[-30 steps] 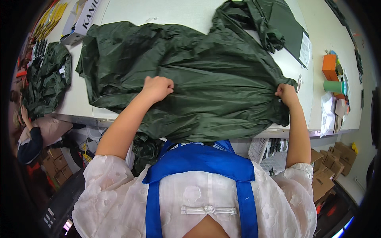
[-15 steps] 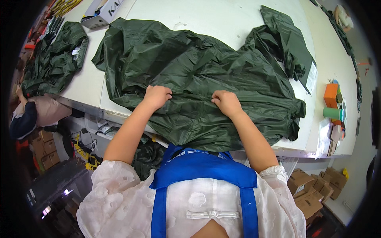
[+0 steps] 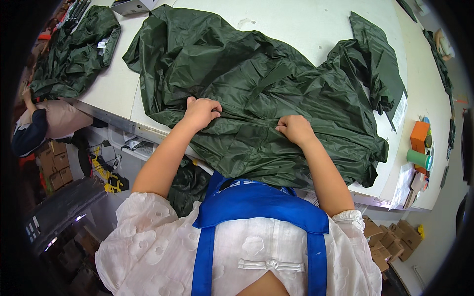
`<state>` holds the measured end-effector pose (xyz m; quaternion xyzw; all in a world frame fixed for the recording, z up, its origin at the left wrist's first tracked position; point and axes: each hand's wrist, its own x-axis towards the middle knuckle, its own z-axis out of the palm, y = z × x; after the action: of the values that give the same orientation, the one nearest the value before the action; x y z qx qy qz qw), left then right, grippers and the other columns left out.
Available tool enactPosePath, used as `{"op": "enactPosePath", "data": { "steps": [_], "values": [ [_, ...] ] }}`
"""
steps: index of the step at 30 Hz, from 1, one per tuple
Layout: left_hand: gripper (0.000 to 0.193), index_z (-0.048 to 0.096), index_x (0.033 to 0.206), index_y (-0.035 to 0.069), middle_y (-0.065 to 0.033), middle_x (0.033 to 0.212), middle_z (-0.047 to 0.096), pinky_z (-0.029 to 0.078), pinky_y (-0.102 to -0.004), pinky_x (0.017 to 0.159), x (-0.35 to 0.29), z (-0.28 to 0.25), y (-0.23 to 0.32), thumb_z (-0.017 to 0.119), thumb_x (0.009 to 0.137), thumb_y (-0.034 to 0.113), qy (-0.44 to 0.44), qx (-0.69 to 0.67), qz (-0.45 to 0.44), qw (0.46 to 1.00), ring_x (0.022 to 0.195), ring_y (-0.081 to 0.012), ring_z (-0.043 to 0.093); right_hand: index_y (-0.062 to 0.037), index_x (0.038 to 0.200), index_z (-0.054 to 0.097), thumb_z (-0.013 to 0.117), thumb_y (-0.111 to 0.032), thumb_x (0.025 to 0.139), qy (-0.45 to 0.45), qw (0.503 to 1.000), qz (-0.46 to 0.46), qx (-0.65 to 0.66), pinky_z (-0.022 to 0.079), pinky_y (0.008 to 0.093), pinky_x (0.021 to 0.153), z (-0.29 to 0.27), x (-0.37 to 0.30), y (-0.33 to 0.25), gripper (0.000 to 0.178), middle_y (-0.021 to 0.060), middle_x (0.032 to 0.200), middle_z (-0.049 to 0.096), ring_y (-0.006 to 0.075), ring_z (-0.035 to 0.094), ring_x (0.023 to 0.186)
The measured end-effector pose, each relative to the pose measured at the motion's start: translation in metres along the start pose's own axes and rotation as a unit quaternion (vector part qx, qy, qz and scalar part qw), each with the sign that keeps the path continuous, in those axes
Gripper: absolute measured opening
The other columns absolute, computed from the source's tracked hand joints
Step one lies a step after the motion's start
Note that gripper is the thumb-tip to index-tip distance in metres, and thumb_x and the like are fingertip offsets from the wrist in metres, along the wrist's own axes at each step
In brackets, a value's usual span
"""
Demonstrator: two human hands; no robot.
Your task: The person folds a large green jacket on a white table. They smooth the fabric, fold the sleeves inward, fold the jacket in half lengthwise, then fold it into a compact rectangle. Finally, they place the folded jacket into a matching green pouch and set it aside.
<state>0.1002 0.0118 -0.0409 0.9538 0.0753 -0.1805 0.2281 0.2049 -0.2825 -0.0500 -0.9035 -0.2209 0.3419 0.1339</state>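
A large dark green garment of thin, shiny waterproof-looking cloth (image 3: 237, 79) lies crumpled across the white table in front of me, its near part hanging over the edge toward my blue apron. My left hand (image 3: 201, 113) pinches a fold of it left of the middle, fingers closed. To the right, my right hand (image 3: 296, 129) grips the same fold between thumb and curled fingers. Between the two hands the cloth runs in a taut crease. The fingertips are partly hidden in the fabric. A sleeve-like part (image 3: 377, 64) stretches to the far right.
Another green garment (image 3: 79, 54) lies at the far left, near a person's arm (image 3: 30, 106). A box (image 3: 134, 6) stands at the back. On the right are an orange box (image 3: 419, 136) and a green roll (image 3: 418, 158). Cardboard boxes (image 3: 395, 239) sit below the table.
The view has shifted slightly, so the table and garment appear moved. Both hands keep their hold on the cloth, and the crease between them looks straighter.
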Motion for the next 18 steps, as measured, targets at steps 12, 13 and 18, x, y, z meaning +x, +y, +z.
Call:
{"op": "enactPosePath", "data": {
  "steps": [12, 13, 18],
  "values": [
    [0.012, 0.065, 0.083, 0.013, -0.0016, 0.084, 0.065, 0.034, -0.0374, 0.082, 0.015, -0.005, -0.011, 0.072, 0.074, 0.018, 0.063, -0.040, 0.040, 0.996, 0.081, -0.0223, 0.060, -0.0091, 0.074, 0.065, 0.073, -0.032, 0.077, -0.053, 0.996, 0.050, 0.044, 0.049, 0.0445, 0.072, -0.015, 0.015, -0.004, 0.024, 0.0097, 0.075, 0.067, 0.0305, 0.064, 0.079],
    [0.010, 0.065, 0.081, 0.013, -0.0012, 0.084, 0.065, 0.035, -0.0368, 0.083, 0.014, -0.004, -0.011, 0.072, 0.074, 0.017, 0.059, -0.034, 0.045, 0.997, 0.080, -0.0217, 0.060, -0.0090, 0.074, 0.065, 0.073, -0.032, 0.077, -0.052, 0.996, 0.049, 0.048, 0.048, 0.0445, 0.070, -0.015, 0.016, -0.005, 0.024, 0.0092, 0.074, 0.067, 0.0305, 0.064, 0.078],
    [0.010, 0.064, 0.081, 0.013, 0.0025, 0.086, 0.065, 0.037, -0.0366, 0.081, -0.002, 0.019, -0.020, 0.070, 0.073, 0.013, 0.177, 0.057, 0.208, 0.960, 0.083, -0.0174, 0.060, -0.0109, 0.080, 0.063, 0.069, -0.029, 0.079, 0.036, 0.998, -0.015, 0.050, 0.044, 0.0420, 0.070, -0.004, -0.001, -0.004, 0.019, 0.0055, 0.073, 0.065, 0.0287, 0.062, 0.077]
  ]
}}
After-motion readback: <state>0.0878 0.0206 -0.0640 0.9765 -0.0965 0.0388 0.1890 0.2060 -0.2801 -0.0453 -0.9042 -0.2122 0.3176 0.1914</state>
